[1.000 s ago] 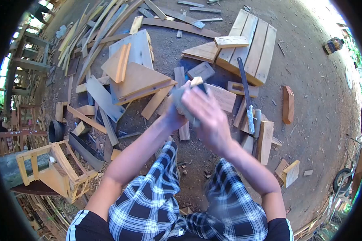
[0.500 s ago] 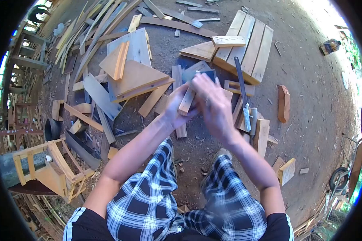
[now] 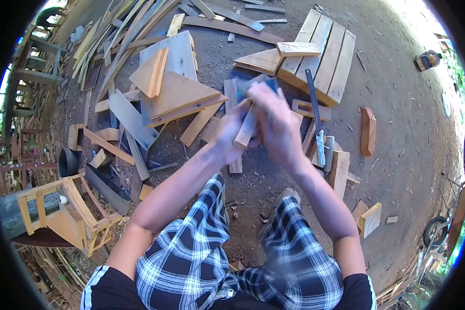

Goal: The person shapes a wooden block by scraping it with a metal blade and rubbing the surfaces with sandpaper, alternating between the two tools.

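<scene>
Wooden strip (image 3: 244,130) slants at the middle of the frame, its upper end tipped to the right, between both hands. The left hand (image 3: 225,135) clasps its lower part from the left. The right hand (image 3: 280,128) covers its right side, but blur hides whether those fingers clench. A long knife (image 3: 313,103) lies just to the right, below a slatted panel (image 3: 325,51).

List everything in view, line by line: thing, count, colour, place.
wood block: one, tan, centre
slatted panel: one, pale wood, ground upper right
triangular boards: several, orange-tan, piled left of centre
long blade: one, dark, pale wrapped handle, right of centre
open frame: one, yellow, lower left
loose planks: many, grey and tan, upper left
short block: one, red-brown, dirt at right
checked shorts: one, blue-white, bottom
left hand: one, blurred, gripping the wood block
right hand: one, blurred, against the wood block
</scene>
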`<state>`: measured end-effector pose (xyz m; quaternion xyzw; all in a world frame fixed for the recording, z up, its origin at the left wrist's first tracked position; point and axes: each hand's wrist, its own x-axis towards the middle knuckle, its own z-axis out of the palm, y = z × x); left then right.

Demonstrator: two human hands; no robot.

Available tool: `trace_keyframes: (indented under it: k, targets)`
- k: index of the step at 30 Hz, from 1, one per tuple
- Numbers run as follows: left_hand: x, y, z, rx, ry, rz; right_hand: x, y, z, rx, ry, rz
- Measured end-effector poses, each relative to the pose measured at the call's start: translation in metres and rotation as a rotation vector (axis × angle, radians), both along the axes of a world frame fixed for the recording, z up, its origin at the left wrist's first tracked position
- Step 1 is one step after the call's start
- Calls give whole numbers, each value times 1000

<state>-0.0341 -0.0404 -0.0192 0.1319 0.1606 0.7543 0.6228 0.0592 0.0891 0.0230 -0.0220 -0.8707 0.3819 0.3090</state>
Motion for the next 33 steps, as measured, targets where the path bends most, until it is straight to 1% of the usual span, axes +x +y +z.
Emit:
trace_keyframes:
  k: [1, 3, 4, 5, 6, 7, 8, 9, 11, 13, 14, 15, 17, 18, 19, 21, 23, 24, 25, 26, 27, 28, 29, 30, 31, 32, 33]
  targets:
    - [-4, 12, -25, 325, -160, -129, -8, 5, -4, -148, -26, -49]
    - [19, 17, 49, -587, 138, 324, 3, -11, 7, 27, -12, -28]
    - [15, 13, 32, -407, 68, 399, 12, -24, 0, 35, -3, 73]
    - [-5, 11, -2, -393, 187, 375, 23, -40, 14, 28, -59, 130]
    - [-1, 8, -4, -381, 223, 374, 22, -37, 6, -4, -52, 151]
    - [5, 6, 10, -373, 259, 367, 17, -31, 2, -41, -47, 167]
    - [13, 13, 25, -542, 82, 344, 9, -20, 3, -80, -53, 99]
    - [25, 21, 48, -603, 149, 328, -4, -5, 8, -336, -119, 105]
    - [2, 10, -13, -39, -42, 59, -18, -1, -6, -351, -114, -63]
    - [13, 25, 43, -528, 86, 430, 3, -23, 3, -173, -108, 51]
    - [-13, 17, -2, -476, 304, 382, 15, -42, 7, -209, -134, 126]
    - [-11, 13, 19, -449, 772, 509, 20, -47, 7, -221, -122, 196]
    - [0, 10, 4, -497, 98, 448, 9, -31, 1, -210, -126, 160]
    - [5, 17, 30, -588, 268, 445, 0, -22, 0, -433, -170, 128]
    - [5, 19, 42, -611, 292, 339, -11, -11, 8, -649, -202, 71]
    - [17, 28, 35, -479, 242, 454, -19, -4, -3, -226, -56, -27]
    - [13, 22, 42, -574, 218, 442, -1, -29, 5, -211, -103, 47]
    - [0, 16, 16, -461, 117, 463, 9, -41, 3, -224, -150, 129]
    - [-1, 11, 15, -473, 385, 426, 14, -44, 5, -251, -172, 191]
    - [2, 11, 14, -539, 308, 391, 8, -38, -2, -264, -145, 137]
    - [8, 20, 31, -601, 230, 351, -4, -25, -9, -273, -119, 78]
    - [22, 29, 45, -616, 125, 389, -18, -8, -9, -371, -81, -18]
    - [22, 16, 27, -545, 236, 189, -32, 14, -14, -634, -170, -82]
    - [29, 17, 39, -492, 206, 182, -33, 34, 0, -953, -381, -38]
    - [33, 19, 50, -440, 174, 169, -35, 43, -5, -929, -303, -63]
    - [29, 18, 47, -436, 170, 166, -29, 47, -10, -1110, -228, -130]
    - [19, 15, 43, -349, 63, 177, -25, 46, -6, -1286, -152, -192]
